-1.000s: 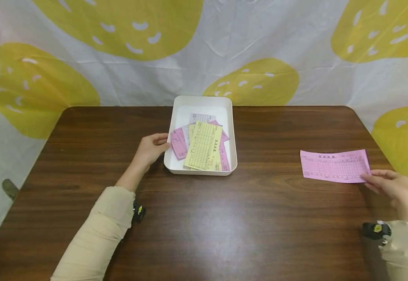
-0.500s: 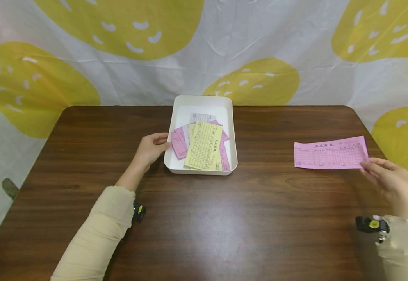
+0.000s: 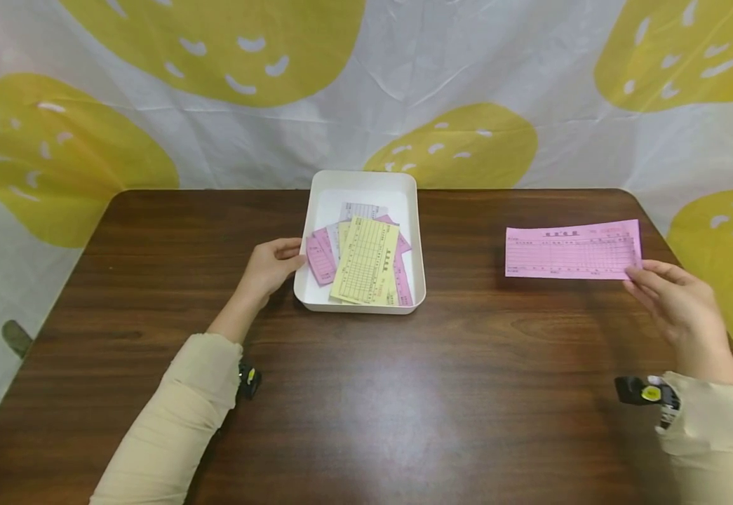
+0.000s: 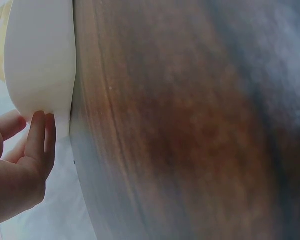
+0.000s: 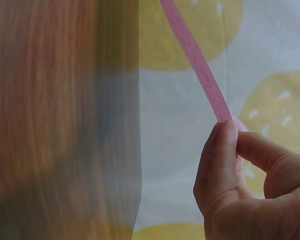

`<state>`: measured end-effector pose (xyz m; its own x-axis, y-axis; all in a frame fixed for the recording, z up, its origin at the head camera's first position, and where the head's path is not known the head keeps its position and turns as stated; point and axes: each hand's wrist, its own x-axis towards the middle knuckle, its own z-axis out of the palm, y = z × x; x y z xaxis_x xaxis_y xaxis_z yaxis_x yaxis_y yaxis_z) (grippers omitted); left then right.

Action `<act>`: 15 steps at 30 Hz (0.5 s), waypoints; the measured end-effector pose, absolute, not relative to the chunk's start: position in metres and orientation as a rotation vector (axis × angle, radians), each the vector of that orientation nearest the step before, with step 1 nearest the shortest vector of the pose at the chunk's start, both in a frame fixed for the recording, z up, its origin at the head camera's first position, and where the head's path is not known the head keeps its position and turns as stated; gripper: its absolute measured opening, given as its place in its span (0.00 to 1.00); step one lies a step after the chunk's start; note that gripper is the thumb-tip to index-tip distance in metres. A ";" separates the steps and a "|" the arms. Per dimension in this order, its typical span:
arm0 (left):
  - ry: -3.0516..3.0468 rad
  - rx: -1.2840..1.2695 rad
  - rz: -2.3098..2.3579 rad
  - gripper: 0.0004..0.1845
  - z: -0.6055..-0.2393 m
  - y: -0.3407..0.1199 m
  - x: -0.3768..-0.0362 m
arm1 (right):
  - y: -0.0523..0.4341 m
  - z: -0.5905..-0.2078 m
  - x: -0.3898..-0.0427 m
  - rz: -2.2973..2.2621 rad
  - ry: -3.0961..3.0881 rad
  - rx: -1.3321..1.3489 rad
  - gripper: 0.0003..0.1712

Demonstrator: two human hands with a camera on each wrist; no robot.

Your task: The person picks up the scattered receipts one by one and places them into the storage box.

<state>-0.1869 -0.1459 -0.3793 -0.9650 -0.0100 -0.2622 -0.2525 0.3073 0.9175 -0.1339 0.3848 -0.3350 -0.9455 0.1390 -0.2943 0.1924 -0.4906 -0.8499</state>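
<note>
My right hand point(image 3: 682, 301) pinches a pink receipt slip point(image 3: 568, 249) by its near right corner and holds it above the table. In the right wrist view the pink slip point(image 5: 202, 70) shows almost edge-on between thumb and fingers of the right hand point(image 5: 255, 185). At the middle of the table sits a shallow white tray point(image 3: 360, 307). Inside it lies a loose pile of slips, a yellow slip point(image 3: 366, 259) on top, pink and white ones beneath. My left hand point(image 3: 271, 266) holds the tray's left side, thumb at the rim and fingers against the outer wall point(image 4: 45, 65).
The brown wooden table point(image 3: 372, 393) has rounded back corners. Behind it hangs a white cloth point(image 3: 246, 140) with large yellow shapes. Black wrist cameras are strapped on at both sleeves.
My right hand has carried the pink slip leftward and farther back over the table, nearer to the tray. The left hand, the tray and its pile have stayed still.
</note>
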 end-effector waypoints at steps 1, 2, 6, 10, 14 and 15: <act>2.367 -0.241 1.717 0.24 -0.379 -0.146 -0.187 | 0.381 -0.334 -0.135 -2.638 1.568 0.500 0.13; 2.369 -0.240 1.716 0.24 -0.379 -0.146 -0.187 | 0.377 -0.333 -0.136 -2.637 1.574 0.492 0.13; 2.380 -0.234 1.706 0.24 -0.380 -0.147 -0.187 | 0.362 -0.330 -0.141 -2.634 1.609 0.425 0.13; 2.382 -0.231 1.703 0.24 -0.379 -0.147 -0.187 | 0.345 -0.328 -0.147 -2.599 1.667 0.396 0.12; 2.381 -0.231 1.700 0.24 -0.379 -0.146 -0.187 | 0.328 -0.327 -0.152 -2.569 1.702 0.387 0.11; 2.380 -0.231 1.700 0.24 -0.379 -0.146 -0.187 | 0.325 -0.327 -0.153 -2.565 1.701 0.382 0.11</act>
<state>-0.1868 -0.1458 -0.3787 -0.9662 -0.0070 -0.2576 -0.2459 0.3232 0.9138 -0.1534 0.3245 -0.3270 -0.9689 0.1020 -0.2256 0.1681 -0.3980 -0.9019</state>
